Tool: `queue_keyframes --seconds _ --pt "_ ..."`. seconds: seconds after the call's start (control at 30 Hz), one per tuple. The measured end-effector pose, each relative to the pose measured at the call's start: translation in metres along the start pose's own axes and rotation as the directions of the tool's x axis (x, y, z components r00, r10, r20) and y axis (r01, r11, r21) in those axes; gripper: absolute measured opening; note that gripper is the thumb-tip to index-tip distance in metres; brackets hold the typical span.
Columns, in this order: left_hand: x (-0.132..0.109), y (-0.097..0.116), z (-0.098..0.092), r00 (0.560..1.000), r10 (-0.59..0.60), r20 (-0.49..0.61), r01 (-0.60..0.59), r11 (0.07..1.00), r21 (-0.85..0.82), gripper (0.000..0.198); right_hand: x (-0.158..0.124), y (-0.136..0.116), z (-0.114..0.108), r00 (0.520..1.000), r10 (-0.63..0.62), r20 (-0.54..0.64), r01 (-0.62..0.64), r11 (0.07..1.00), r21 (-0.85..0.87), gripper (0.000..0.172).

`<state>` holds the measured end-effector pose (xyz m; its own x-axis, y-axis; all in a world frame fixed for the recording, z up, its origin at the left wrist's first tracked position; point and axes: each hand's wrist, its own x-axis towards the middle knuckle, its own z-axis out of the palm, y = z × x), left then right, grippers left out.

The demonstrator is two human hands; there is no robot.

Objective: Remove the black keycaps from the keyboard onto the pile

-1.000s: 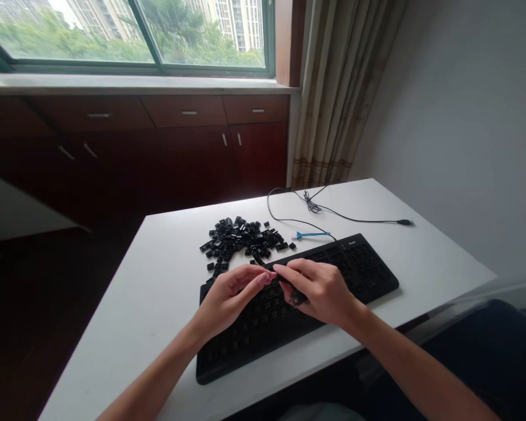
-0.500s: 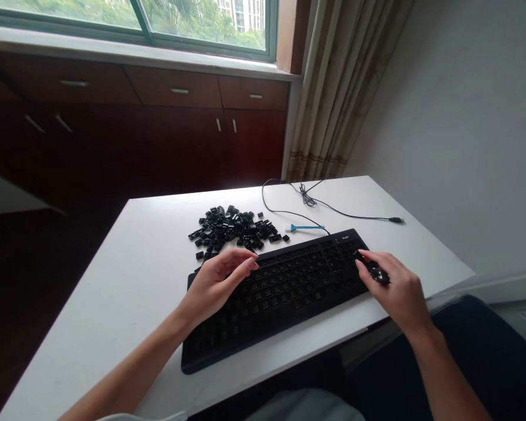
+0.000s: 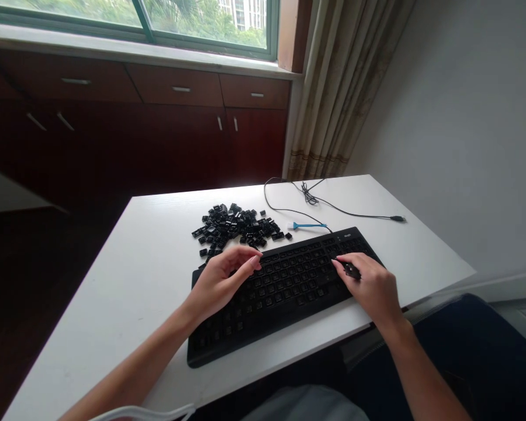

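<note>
A black keyboard (image 3: 284, 292) lies slanted on the white table (image 3: 149, 280), its keycaps taken off. My left hand (image 3: 221, 280) hovers over the keyboard's left half, fingers loosely curled and apart, holding nothing. My right hand (image 3: 370, 286) rests on the keyboard's right end and pinches a small black keycap (image 3: 352, 271) between thumb and fingers. A heap of several loose black keycaps (image 3: 234, 228) lies just behind the keyboard. A blue keycap tool (image 3: 305, 225) sits to the right of the heap.
The keyboard's black cable (image 3: 333, 206) loops across the back of the table to a USB plug (image 3: 398, 218). Dark wooden cabinets (image 3: 158, 128) stand under a window, a curtain (image 3: 337, 93) hangs behind, and a white wall is on the right.
My right hand went from the keyboard's middle out to its right end, then came back a little leftward with the keycap. My left hand stayed put. The view dipped down.
</note>
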<state>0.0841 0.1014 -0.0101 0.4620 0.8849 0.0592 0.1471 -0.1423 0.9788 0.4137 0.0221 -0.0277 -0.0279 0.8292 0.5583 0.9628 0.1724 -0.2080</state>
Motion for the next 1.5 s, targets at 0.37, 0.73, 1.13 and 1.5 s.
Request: queue_keyframes --seconds 0.37,0.73,1.13,1.5 --pt "0.001 0.002 0.001 0.999 0.019 0.035 -0.02 0.999 0.028 0.023 -0.009 -0.011 -0.001 1.0 0.014 -0.023 -0.016 0.997 -0.08 0.013" --pt "0.001 0.0 0.0 0.998 0.028 0.052 -0.031 0.998 0.06 0.025 -0.008 -0.005 -0.005 0.998 0.068 0.013 -0.068 0.998 -0.013 0.014" --pt "0.001 0.002 0.001 0.998 0.028 0.059 -0.032 0.997 0.073 0.025 -0.009 -0.009 -0.001 0.996 0.078 -0.032 -0.077 0.996 0.033 0.013" --pt "0.001 0.007 0.002 0.998 0.017 0.061 -0.023 0.995 0.095 0.027 -0.009 -0.006 -0.004 1.0 0.015 0.013 -0.014 1.0 -0.013 0.012"
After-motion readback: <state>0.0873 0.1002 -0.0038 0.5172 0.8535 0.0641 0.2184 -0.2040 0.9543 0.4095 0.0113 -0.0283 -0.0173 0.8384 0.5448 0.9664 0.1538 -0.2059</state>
